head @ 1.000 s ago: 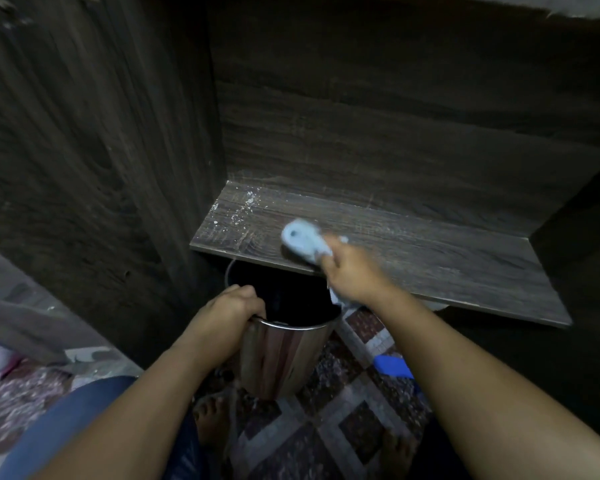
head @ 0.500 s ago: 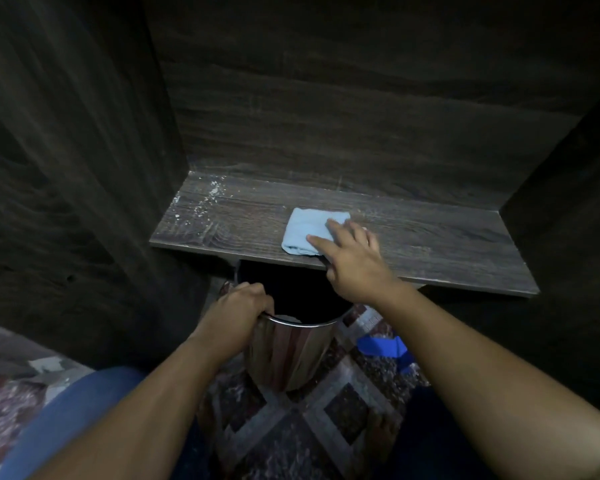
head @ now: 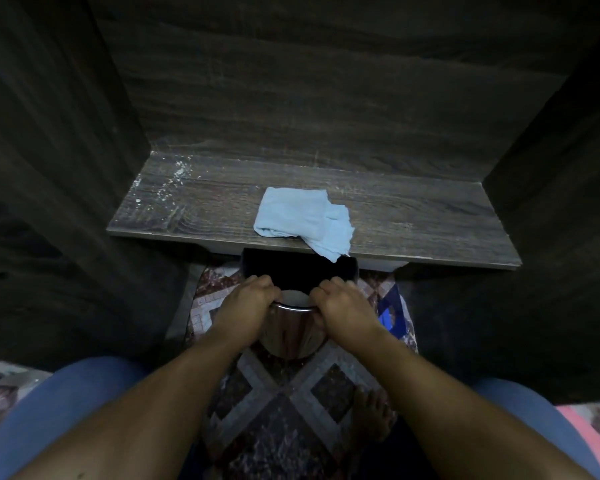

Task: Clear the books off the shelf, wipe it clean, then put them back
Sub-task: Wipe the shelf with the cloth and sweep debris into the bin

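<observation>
Below the front edge of the shelf (head: 413, 216), my left hand (head: 246, 303) and my right hand (head: 343, 306) both grip the near rim of a steel bucket (head: 291, 336). The fingers of each are curled over the lip and pressed together, with a short stretch of rim between the two hands. Whether the bucket rests on the patterned floor tiles (head: 278, 403) I cannot tell. The shelf is a dark wood-grain board set between side panels. A light blue cloth (head: 302, 216) lies crumpled front and centre on it, one corner hanging over the edge above the bucket's mouth, untouched by either hand. White specks (head: 179, 173) noted at the shelf's left rear. A blue object (head: 388, 313) lies on the floor just right of the bucket.
</observation>
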The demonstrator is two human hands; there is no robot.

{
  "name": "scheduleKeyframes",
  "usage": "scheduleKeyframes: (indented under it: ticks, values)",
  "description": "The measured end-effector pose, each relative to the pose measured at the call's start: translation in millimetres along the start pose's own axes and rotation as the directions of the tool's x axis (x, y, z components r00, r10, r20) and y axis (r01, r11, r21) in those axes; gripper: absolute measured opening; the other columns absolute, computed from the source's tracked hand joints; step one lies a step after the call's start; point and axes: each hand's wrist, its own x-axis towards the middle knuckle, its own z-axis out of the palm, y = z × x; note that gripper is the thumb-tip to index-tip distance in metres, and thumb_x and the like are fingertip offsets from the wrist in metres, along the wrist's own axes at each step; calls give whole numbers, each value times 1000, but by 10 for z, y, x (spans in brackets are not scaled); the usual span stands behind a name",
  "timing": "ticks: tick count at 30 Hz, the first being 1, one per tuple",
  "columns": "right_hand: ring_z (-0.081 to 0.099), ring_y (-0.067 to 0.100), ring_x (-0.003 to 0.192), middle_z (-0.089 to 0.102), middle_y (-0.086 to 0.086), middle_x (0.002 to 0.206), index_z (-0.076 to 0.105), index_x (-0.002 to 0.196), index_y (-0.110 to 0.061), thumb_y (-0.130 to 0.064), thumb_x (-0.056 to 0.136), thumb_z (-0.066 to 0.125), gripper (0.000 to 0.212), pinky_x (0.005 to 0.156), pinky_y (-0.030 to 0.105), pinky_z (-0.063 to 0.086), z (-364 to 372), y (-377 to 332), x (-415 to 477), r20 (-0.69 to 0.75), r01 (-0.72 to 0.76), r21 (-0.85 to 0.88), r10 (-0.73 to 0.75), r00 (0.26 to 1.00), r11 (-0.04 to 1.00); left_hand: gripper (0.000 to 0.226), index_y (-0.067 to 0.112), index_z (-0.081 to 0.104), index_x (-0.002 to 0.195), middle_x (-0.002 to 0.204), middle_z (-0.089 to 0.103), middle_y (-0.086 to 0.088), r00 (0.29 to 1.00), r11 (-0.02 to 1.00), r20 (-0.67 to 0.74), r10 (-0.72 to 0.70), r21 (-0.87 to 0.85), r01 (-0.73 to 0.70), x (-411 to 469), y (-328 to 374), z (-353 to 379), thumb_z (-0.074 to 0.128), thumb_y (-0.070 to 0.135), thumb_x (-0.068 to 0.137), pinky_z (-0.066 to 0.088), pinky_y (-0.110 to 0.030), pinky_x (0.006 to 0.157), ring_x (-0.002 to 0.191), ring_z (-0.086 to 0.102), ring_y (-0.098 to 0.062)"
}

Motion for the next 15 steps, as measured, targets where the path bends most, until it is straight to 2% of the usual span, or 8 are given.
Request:
scheduleKeyframes:
  ticks: [2, 4, 7, 9, 10, 12, 15]
  values:
    - [55, 26, 58, 56, 6, 62, 65, 66, -11, -11, 41, 88, 34, 51, 25, 40, 106, 55, 35, 64, -17, 33, 15, 998, 999, 13, 12, 70, 74, 71, 55, -7, 1000, 1000, 28, -5, -6, 5, 44, -11, 107, 60, 8, 66, 49, -34, 50, 66, 55, -27]
    - [56, 25, 58, 58, 6, 63, 65, 67, -10, -11, 39, 90, 36, 50, 25, 43, 207, 80, 36, 107, -22, 41, 18, 994, 999, 18, 12, 73, 78, 73, 58, -8, 998, 1000, 52, -24, -13, 25, 93, -18, 172, 60, 5, 67, 50, -34, 54, 69, 57, -29]
    - [59, 22, 56, 60, 4, 60, 64, 62, -12, -15, 34, 92, 40, 49, 20, 44, 327, 82, -3, 127, -31, 74, 21, 992, 997, 23, 10, 74, 98, 96, 62, -11, 992, 998, 110, -65, 16, 64, 164, 6, 245, 63, 1, 80, 41, -26, 72, 94, 57, -31]
    - [60, 19, 54, 60, 2, 57, 64, 59, -14, -16, 30, 93, 41, 46, 18, 43, 389, 86, -15, 127, -48, 108, 34, 991, 993, 25, 15, 72, 108, 109, 59, -7, 975, 991, 179, -130, 37, 125, 198, 12, 296, 64, 8, 85, 34, -20, 76, 106, 53, -25]
    - [60, 19, 53, 60, 1, 56, 64, 58, -14, -15, 28, 93, 41, 45, 17, 43, 423, 90, -22, 122, -51, 122, 36, 992, 991, 26, 17, 71, 109, 111, 57, -6, 962, 986, 214, -169, 45, 163, 212, 18, 312, 65, 11, 85, 37, -20, 78, 108, 53, -23]
    - [61, 19, 52, 60, 1, 55, 64, 56, -15, -12, 24, 92, 42, 44, 17, 44, 492, 98, -46, 124, -40, 156, 20, 992, 987, 30, 18, 69, 110, 112, 55, -6, 932, 971, 274, -238, 62, 229, 241, 31, 295, 71, 18, 80, 47, -28, 85, 109, 55, -23]
    - [61, 18, 52, 60, 0, 54, 64, 54, -16, -13, 21, 91, 42, 43, 17, 44, 555, 96, -67, 140, -42, 178, 17, 990, 983, 34, 16, 66, 108, 117, 54, -5, 875, 924, 324, -359, 256, 284, 325, 132, 43, 74, 29, 78, 51, -34, 86, 108, 56, -24]
